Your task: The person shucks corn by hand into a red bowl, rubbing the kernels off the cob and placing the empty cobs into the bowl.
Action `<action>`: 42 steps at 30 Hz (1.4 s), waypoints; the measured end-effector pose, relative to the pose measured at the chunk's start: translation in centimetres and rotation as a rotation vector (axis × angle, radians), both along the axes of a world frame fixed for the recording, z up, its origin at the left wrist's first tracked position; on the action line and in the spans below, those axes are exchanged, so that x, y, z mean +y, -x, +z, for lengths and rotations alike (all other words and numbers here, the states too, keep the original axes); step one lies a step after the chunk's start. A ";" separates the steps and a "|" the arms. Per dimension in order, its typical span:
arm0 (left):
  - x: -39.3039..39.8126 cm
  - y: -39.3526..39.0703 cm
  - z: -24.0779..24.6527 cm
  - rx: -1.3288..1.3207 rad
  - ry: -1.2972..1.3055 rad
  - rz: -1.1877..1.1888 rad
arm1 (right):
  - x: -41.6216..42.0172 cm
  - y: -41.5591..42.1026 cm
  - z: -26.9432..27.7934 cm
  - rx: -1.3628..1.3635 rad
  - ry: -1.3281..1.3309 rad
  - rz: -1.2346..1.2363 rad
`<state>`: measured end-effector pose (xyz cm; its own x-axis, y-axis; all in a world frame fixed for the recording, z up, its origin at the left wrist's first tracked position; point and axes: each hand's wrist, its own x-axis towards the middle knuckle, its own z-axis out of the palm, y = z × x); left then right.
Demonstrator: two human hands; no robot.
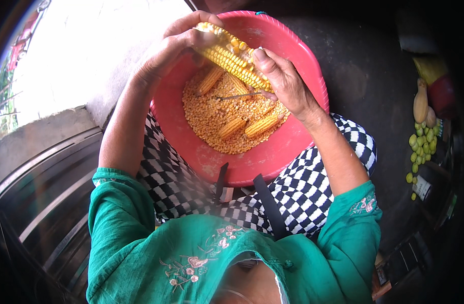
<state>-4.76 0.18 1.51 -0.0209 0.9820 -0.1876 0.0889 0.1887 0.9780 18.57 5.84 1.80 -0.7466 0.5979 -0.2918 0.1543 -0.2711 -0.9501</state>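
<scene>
My left hand [175, 45] grips the upper end of a yellow corn cob [232, 62], held tilted above a red plastic basin [186, 152]. At its lower end, my right hand [287, 81] holds the same cob, the thumb on the kernels. Part of the cob's upper side is stripped, with a few loose kernels on it. Below, the basin holds a layer of loose corn kernels [209, 125]. Several whole cobs lie on them, among them one at the lower right [263, 126]. A thin metal rod, perhaps a screwdriver [239, 96], rests on the kernels, one end hidden by my right hand.
The basin sits between my legs in checkered trousers [304, 190]. Along the right are a butternut-shaped squash [420, 100], several small green fruits [422, 144] and a white container [422, 188]. A concrete ledge [45, 129] and a bright opening lie to the left.
</scene>
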 end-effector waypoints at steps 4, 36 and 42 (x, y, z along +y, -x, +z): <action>-0.3 1.1 -0.4 -0.043 -0.039 0.002 | 0.8 -0.4 1.0 0.069 0.162 0.137; -0.2 -0.2 -0.8 -0.027 0.015 0.018 | 0.4 0.1 -0.3 0.084 -0.078 0.135; 0.0 -0.8 -0.5 -0.087 0.068 0.040 | 1.5 -0.3 -1.2 0.048 -0.033 0.122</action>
